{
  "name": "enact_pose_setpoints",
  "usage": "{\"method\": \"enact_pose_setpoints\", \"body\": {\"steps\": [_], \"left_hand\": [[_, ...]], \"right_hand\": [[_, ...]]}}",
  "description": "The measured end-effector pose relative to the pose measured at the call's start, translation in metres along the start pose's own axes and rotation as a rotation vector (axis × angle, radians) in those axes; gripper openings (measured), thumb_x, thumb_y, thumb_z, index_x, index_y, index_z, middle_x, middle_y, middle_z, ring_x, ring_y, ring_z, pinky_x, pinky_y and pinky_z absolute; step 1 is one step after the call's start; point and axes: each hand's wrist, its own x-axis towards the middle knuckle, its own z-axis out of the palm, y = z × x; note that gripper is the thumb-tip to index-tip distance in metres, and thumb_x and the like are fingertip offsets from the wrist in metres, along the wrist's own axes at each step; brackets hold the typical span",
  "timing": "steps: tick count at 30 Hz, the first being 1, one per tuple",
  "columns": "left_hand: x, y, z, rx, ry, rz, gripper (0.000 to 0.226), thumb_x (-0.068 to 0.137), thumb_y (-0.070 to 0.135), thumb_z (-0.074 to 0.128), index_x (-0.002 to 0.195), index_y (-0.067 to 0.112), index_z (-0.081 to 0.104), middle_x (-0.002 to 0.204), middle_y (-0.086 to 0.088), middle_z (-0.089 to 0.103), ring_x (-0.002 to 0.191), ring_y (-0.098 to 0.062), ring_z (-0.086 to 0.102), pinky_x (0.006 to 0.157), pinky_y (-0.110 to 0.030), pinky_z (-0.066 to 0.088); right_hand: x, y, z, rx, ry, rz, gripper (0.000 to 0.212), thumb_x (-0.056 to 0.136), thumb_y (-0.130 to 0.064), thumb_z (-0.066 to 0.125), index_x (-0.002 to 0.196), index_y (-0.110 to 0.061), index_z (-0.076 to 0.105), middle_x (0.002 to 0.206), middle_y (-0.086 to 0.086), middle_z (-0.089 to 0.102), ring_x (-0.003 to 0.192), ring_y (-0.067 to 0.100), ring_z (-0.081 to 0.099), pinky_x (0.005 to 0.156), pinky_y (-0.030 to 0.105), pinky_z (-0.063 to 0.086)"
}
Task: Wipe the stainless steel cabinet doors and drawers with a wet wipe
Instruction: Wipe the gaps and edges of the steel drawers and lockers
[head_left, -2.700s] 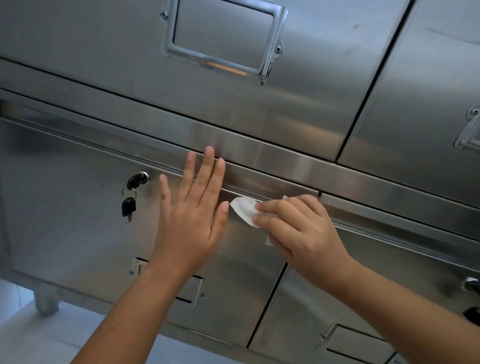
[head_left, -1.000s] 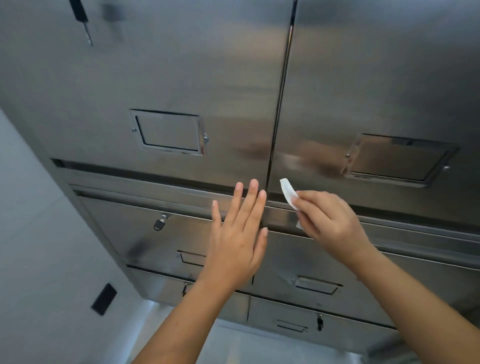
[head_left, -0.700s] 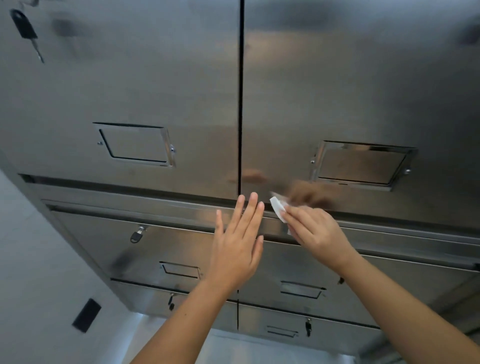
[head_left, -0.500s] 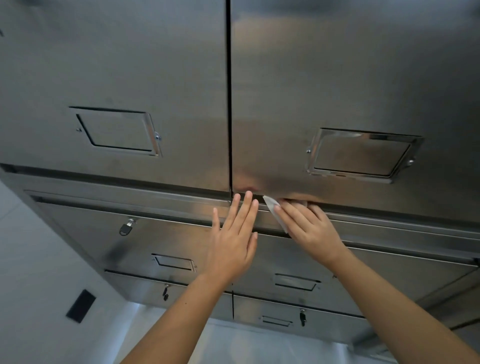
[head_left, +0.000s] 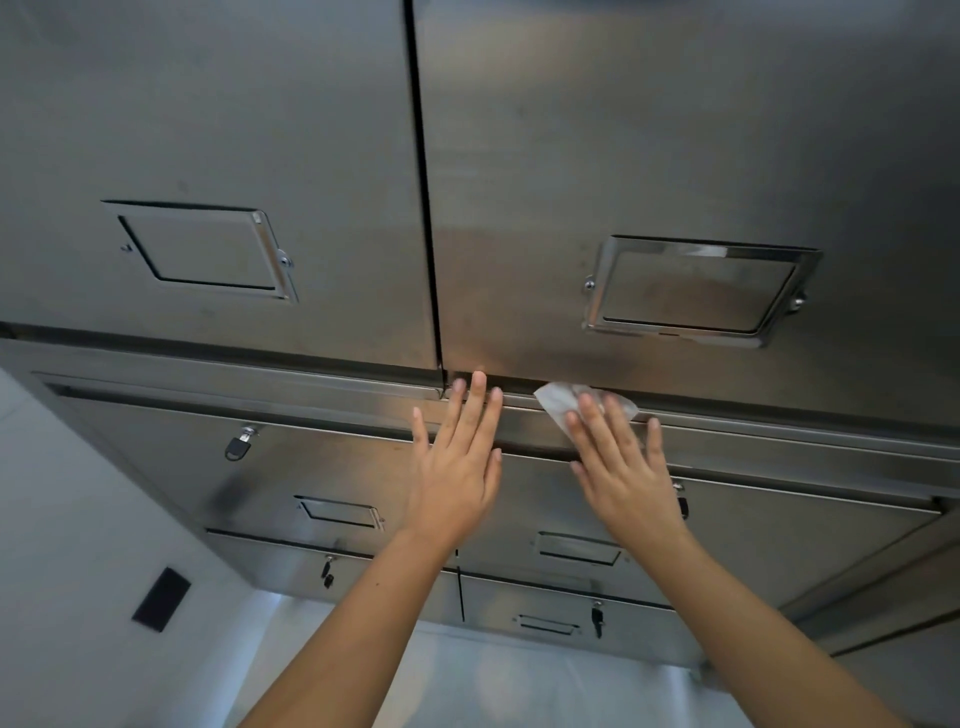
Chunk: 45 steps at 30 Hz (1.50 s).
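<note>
A tall stainless steel cabinet fills the view, with two upper doors, left and right, split by a dark vertical gap. My right hand lies flat with spread fingers, pressing a white wet wipe against the ledge just below the right door's bottom edge. My left hand rests flat and empty on the same ledge, fingertips touching the bottom of the gap between the doors. Most of the wipe is hidden under my fingers.
Each upper door has a recessed chrome handle frame, left and right. Below are drawers with label holders and keys in locks, one key at left. A white wall with a black plate is at left.
My view tilted up from the drawers to the upper doors. My right hand went from pinching the wipe to pressing it flat on the ledge under the right door. The left hand stayed flat.
</note>
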Motion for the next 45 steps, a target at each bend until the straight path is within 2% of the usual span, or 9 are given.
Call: {"method": "enact_pose_setpoints", "body": {"steps": [5,9,20,25,29,33,37,42,45], "left_hand": [[-0.008,0.008,-0.006,0.036,-0.058,0.003,0.056,0.089,0.03,0.031,0.142,0.01,0.032,0.15,-0.008,0.026,0.136,-0.027,0.028,0.1,-0.06,0.019],[-0.004,0.017,-0.014,0.075,-0.083,0.048,0.056,0.087,0.029,0.031,0.138,0.009,0.042,0.146,-0.008,0.036,0.133,-0.026,0.036,0.098,-0.061,0.027],[0.01,0.076,-0.013,0.061,-0.087,0.155,0.055,0.089,0.032,0.028,0.139,0.012,0.037,0.146,-0.005,0.037,0.134,-0.022,0.035,0.1,-0.057,0.028],[0.014,0.099,-0.01,0.023,-0.051,0.243,0.055,0.089,0.032,0.03,0.138,0.011,0.04,0.146,-0.006,0.038,0.133,-0.023,0.035,0.099,-0.058,0.029],[0.023,0.115,-0.011,0.023,-0.034,0.31,0.055,0.088,0.032,0.031,0.138,0.011,0.038,0.146,-0.006,0.037,0.134,-0.022,0.035,0.1,-0.058,0.029],[0.029,0.14,-0.007,-0.009,-0.035,0.316,0.055,0.088,0.031,0.033,0.137,0.01,0.044,0.145,-0.006,0.038,0.133,-0.022,0.037,0.099,-0.057,0.033],[0.032,0.164,-0.001,-0.049,-0.03,0.333,0.06,0.083,0.028,0.064,0.136,0.009,0.046,0.144,-0.007,0.04,0.132,-0.024,0.039,0.097,-0.058,0.035],[0.037,0.181,0.004,-0.079,-0.077,0.264,0.056,0.086,0.03,0.035,0.136,0.008,0.046,0.144,-0.008,0.04,0.132,-0.026,0.037,0.095,-0.059,0.036],[0.037,0.181,0.014,-0.066,-0.07,0.247,0.055,0.086,0.029,0.035,0.137,0.009,0.045,0.145,-0.006,0.039,0.134,-0.024,0.031,0.096,-0.062,0.033]], "right_hand": [[0.016,-0.035,-0.006,0.159,-0.071,0.129,0.07,0.092,-0.04,0.028,0.148,-0.008,-0.001,0.154,0.013,-0.02,0.141,0.033,-0.013,0.111,0.053,0.0],[0.011,-0.03,-0.007,0.09,-0.134,0.096,0.071,0.095,-0.041,0.029,0.148,-0.009,-0.004,0.155,0.012,-0.015,0.143,0.03,-0.007,0.112,0.055,-0.006],[-0.06,0.07,-0.022,0.21,-0.188,0.34,0.067,0.089,-0.036,0.034,0.145,-0.008,0.013,0.156,0.005,-0.013,0.143,0.026,0.0,0.102,0.066,0.018],[-0.043,0.045,-0.027,0.296,-0.251,0.388,0.076,0.09,-0.044,0.044,0.147,-0.017,0.001,0.154,0.0,-0.022,0.142,0.025,-0.013,0.103,0.063,0.007],[-0.047,0.06,-0.027,0.248,-0.267,0.33,0.064,0.09,-0.04,0.04,0.146,-0.018,0.017,0.157,0.001,-0.01,0.144,0.022,0.0,0.101,0.065,0.022],[-0.068,0.092,-0.024,0.224,-0.245,0.352,0.071,0.083,-0.034,0.063,0.142,-0.013,0.03,0.151,0.01,0.025,0.141,0.026,0.018,0.097,0.067,0.026],[-0.091,0.13,-0.023,0.205,-0.174,0.34,0.059,0.087,-0.031,0.04,0.143,-0.017,0.026,0.149,0.01,0.026,0.138,0.026,0.022,0.098,0.067,0.023],[-0.091,0.137,-0.027,0.253,-0.156,0.383,0.058,0.087,-0.031,0.04,0.142,-0.016,0.028,0.148,0.011,0.027,0.137,0.029,0.024,0.098,0.067,0.023],[-0.086,0.121,-0.028,0.293,-0.153,0.473,0.06,0.086,-0.033,0.042,0.142,-0.016,0.028,0.149,0.012,0.026,0.138,0.031,0.021,0.099,0.065,0.019]]}}
